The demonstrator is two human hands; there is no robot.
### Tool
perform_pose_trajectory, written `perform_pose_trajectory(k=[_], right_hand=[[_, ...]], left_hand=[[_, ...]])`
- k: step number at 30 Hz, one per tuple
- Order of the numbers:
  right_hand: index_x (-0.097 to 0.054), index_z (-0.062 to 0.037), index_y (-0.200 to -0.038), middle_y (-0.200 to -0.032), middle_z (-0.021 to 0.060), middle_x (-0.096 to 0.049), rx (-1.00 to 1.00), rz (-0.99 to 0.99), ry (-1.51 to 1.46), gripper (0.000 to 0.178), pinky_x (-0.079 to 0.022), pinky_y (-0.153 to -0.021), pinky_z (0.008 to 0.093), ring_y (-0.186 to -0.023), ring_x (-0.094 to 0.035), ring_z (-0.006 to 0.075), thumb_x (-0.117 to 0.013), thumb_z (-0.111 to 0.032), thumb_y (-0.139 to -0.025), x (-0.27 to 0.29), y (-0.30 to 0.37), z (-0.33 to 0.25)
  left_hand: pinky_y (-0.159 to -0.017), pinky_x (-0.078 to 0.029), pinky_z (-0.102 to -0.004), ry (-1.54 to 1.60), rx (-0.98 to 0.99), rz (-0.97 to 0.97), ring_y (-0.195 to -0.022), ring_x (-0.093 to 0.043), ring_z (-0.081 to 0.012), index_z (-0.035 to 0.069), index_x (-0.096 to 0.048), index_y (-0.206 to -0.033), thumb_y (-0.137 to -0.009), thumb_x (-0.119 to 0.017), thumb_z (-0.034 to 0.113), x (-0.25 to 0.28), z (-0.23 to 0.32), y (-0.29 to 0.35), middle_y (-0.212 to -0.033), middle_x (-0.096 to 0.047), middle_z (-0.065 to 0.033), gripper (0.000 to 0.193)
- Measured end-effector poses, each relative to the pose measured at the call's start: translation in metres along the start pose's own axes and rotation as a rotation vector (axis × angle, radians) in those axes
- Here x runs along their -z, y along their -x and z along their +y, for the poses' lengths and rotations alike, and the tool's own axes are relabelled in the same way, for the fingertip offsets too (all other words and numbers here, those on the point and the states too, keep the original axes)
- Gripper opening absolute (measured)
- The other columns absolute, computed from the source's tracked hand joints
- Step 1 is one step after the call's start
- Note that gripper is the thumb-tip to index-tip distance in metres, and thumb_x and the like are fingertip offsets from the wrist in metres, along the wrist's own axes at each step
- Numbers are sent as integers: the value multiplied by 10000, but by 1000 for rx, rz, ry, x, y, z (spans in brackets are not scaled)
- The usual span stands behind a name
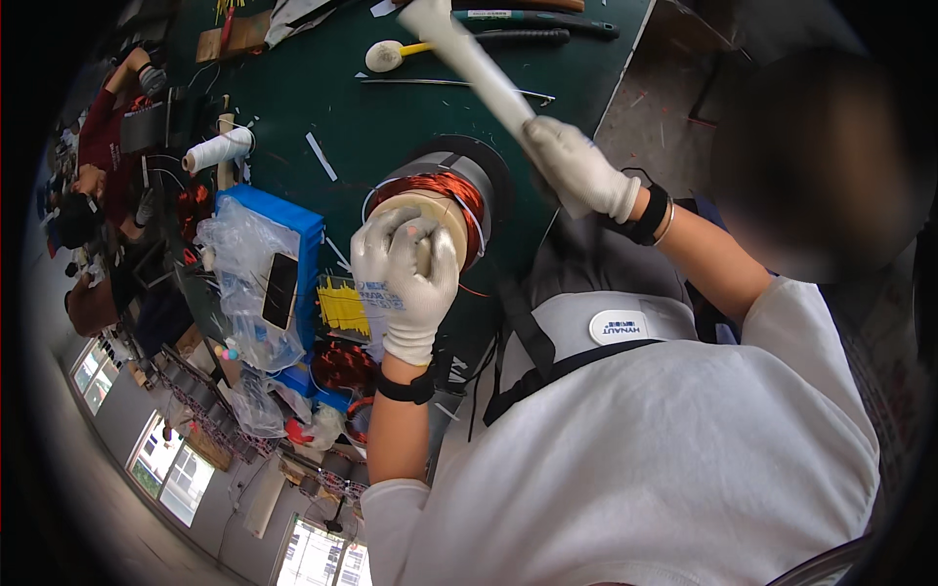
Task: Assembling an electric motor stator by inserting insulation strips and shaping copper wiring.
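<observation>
Both my hands wear whitish work gloves. My left hand (408, 273) has its fingers bent over a cream-coloured round block (435, 210), gripping it. The block sits against a ring of copper wire windings (464, 200), in a dark round metal housing (486, 168) on the table. Pale loops of tubing or cord curve around the windings. My right hand (581, 171) is closed around a long whitish bar (484, 78), raised at a slant and slightly blurred. Its far end reaches the top edge of the view. The bar is apart from the windings.
On the green table (322, 93) lie a white-headed mallet (384, 56), black-handled tools (528, 37) and a thin metal rod (420, 81). Leftward are a thread spool (220, 149), a blue bin (311, 230), a phone (280, 291) and yellow strips (342, 307). Another person (103, 146) works farther left.
</observation>
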State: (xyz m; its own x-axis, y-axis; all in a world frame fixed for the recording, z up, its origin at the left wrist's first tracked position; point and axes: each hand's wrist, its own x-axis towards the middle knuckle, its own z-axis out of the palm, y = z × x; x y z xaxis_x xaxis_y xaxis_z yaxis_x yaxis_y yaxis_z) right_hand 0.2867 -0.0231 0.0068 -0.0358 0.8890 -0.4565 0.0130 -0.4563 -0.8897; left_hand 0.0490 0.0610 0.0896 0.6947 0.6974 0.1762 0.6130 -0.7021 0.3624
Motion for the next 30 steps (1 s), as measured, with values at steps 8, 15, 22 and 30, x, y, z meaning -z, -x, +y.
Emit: perform_pose_trajectory(k=[8, 15, 22, 30], right_hand=[[-591, 2, -1081, -737, 136, -608, -202, 324, -265, 472, -516, -679, 395, -743, -669, 256, -434, -440, -1038, -12, 8, -4], [-578, -3, -1015, -664, 65, -593, -100, 127, -83, 459, -488, -482, 319, -506, -593, 178, -422, -433, -1048, -35, 16, 21], [-577, 17, -1083, -655, 101, -597, -29, 73, 107, 461, -514, -527, 343, -563, -643, 204, -397, -406, -1057, -43, 17, 17], [-578, 28, -1077, -665, 96, -594, 108, -51, 272, 465, -497, -554, 355, -575, -620, 186, -415, -407, -1048, -27, 8, 10]], left_hand=[[-850, -480, -446, 7, 63, 54, -966, -589, -315, 79, -687, -887, -804, -703, 127, -6, 9, 0, -993, -667, -93, 97], [-867, -455, -444, -43, 375, 203, -940, -610, -328, -1, -666, -917, -935, -599, 168, -18, 30, 4, -987, -671, -148, 183], [-884, -447, -437, -61, 400, 306, -972, -600, -310, 25, -659, -955, -922, -615, 151, -27, 31, 9, -994, -664, -127, 137], [-919, -451, -443, 116, 87, 152, -1020, -585, -304, 61, -697, -953, -860, -689, 141, 2, 12, -5, -1018, -655, -120, 123]])
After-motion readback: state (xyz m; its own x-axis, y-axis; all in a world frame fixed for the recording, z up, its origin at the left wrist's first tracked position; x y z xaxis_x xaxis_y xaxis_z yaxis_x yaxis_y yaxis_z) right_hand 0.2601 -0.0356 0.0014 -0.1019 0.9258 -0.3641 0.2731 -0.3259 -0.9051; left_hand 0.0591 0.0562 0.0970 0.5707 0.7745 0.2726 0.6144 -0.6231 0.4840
